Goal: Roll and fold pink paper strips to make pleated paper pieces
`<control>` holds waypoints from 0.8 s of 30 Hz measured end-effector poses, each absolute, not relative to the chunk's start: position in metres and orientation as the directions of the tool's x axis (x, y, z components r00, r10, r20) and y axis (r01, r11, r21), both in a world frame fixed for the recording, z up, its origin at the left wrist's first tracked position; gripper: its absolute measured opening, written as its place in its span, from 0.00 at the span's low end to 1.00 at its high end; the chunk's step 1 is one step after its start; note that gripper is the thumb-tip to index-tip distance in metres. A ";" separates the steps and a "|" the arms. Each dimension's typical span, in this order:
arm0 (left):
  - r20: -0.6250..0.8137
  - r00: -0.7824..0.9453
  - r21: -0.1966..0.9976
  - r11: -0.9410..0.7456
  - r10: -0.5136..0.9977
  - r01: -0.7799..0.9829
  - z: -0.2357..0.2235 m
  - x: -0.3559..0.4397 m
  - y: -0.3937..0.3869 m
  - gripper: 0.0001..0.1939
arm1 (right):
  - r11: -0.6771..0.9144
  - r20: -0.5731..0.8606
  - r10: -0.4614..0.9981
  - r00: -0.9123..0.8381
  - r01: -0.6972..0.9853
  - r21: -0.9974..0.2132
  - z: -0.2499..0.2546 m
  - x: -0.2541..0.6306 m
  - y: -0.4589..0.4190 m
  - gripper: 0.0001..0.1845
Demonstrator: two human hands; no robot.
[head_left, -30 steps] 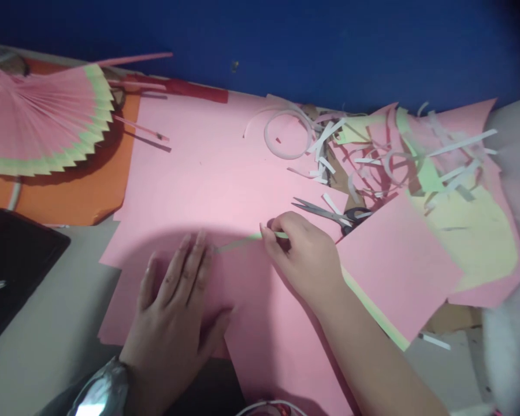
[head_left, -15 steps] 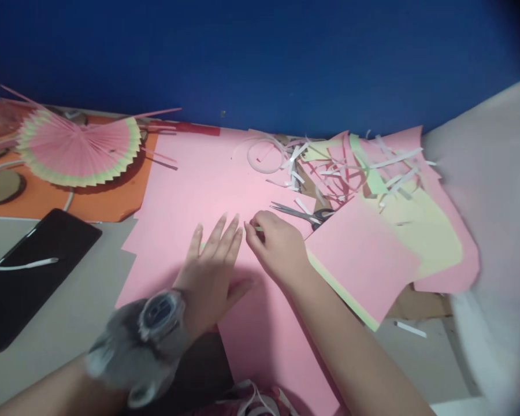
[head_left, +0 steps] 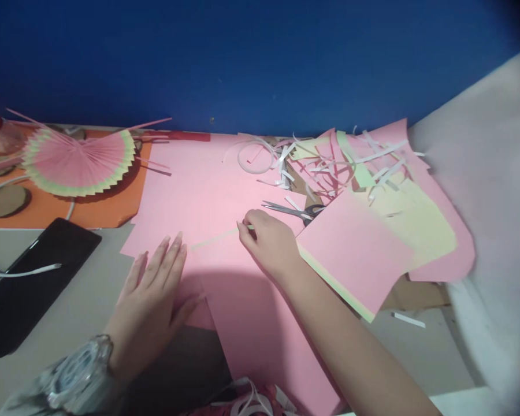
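From where I stand, the wall (head_left: 242, 63) runs behind the table (head_left: 95, 277). Big paper sheets (head_left: 190, 190) lie in the middle, the left hand (head_left: 156, 294) at their near left edge, the right hand (head_left: 266, 242) farther right, and 1 paper strip (head_left: 214, 237) between these 2. Scissors (head_left: 281, 207) lie just beyond the right hand, a paper stack (head_left: 355, 248) right of it, scraps (head_left: 333, 167) behind. Far left, a folded fan (head_left: 80, 164) sits behind a phone (head_left: 43, 300).

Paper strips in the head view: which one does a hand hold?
The thin green strip, pinched in the right hand over pink paper; no hand touches the other strips, many white.
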State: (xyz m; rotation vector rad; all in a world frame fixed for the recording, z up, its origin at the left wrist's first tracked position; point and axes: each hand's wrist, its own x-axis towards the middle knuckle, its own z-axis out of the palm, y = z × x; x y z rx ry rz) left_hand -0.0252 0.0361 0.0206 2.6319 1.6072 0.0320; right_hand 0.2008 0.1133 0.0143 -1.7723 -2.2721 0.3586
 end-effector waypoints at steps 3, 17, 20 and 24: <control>0.029 0.410 0.064 -0.411 0.912 0.909 0.034 -0.025 0.036 0.35 | 0.232 0.040 0.972 -0.233 0.912 -0.337 0.015 0.200 0.113 0.10; 0.070 0.558 0.179 -0.561 0.827 0.808 0.007 0.043 0.087 0.36 | 0.241 0.028 0.969 -0.247 0.906 -0.349 0.017 0.202 0.115 0.10; 0.053 0.546 0.186 -0.545 0.836 0.817 0.010 0.040 0.088 0.36 | 0.170 0.002 0.983 -0.183 0.906 -0.387 0.019 0.204 0.116 0.11; 0.000 0.532 0.208 -0.520 0.847 0.828 0.013 0.042 0.089 0.35 | 0.089 -0.026 0.994 -0.109 0.910 -0.406 0.023 0.207 0.117 0.11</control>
